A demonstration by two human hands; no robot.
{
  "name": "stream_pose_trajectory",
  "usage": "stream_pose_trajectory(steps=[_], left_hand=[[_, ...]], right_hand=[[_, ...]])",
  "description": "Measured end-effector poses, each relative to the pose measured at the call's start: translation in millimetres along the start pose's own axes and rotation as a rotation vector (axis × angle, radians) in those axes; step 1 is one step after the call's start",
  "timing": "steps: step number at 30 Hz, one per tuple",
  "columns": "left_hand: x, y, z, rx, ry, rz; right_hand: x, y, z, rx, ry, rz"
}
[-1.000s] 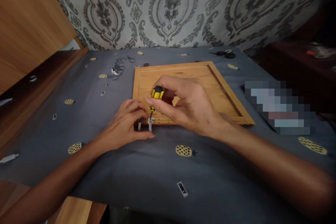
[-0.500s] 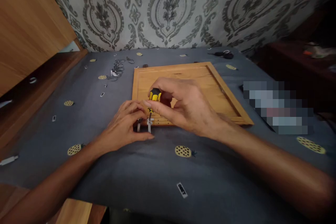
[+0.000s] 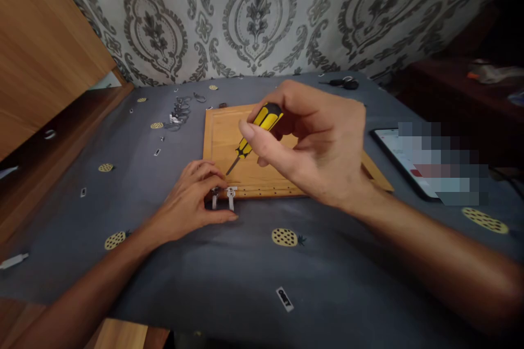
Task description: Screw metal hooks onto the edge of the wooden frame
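A framed wooden panel (image 3: pixel 229 136) lies on the grey-blue cloth. Two small metal hooks (image 3: pixel 231 196) stick out over its near edge, which has a row of dark holes. My left hand (image 3: pixel 192 196) rests at that edge, its curled fingertips by the left hook and its thumb stretched out below both hooks, with a gap between. Above the panel, my right hand (image 3: pixel 319 147) is closed around the yellow and black handle of a screwdriver (image 3: pixel 262 120). The screwdriver is tilted, its tip pointing down-left and apart from the hooks. My right hand hides much of the panel.
Loose metal hooks (image 3: pixel 176 112) lie in a cluster at the back left. A dark tool (image 3: pixel 341 83) with a thin tip lies at the back. A partly blurred phone (image 3: pixel 403 158) lies on the right. Wooden furniture (image 3: pixel 45 38) stands on the left.
My right hand has lifted the screwdriver up and away from the right hook, and the screwdriver has tilted. My left hand has stayed at the panel's edge.
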State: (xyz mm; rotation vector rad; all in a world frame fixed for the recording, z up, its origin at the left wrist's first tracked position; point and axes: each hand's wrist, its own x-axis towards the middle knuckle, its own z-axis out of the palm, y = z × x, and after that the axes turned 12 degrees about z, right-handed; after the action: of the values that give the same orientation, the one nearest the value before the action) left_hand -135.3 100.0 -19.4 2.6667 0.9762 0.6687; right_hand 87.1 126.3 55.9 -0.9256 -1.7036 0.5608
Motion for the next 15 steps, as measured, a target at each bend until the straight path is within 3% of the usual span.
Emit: stream_pose_trajectory(steps=[9,15], left_hand=[[-1.6,-1.1,-0.7,0.004,-0.007,-0.005],[-0.9,-0.2,-7.0,-0.007,0.072,-0.022]], right_hand=[[1.2,0.3,-1.3,-0.008,-0.001,0.007],[1.5,-1.3,-4.1,-0.022,0.022,-0.003]])
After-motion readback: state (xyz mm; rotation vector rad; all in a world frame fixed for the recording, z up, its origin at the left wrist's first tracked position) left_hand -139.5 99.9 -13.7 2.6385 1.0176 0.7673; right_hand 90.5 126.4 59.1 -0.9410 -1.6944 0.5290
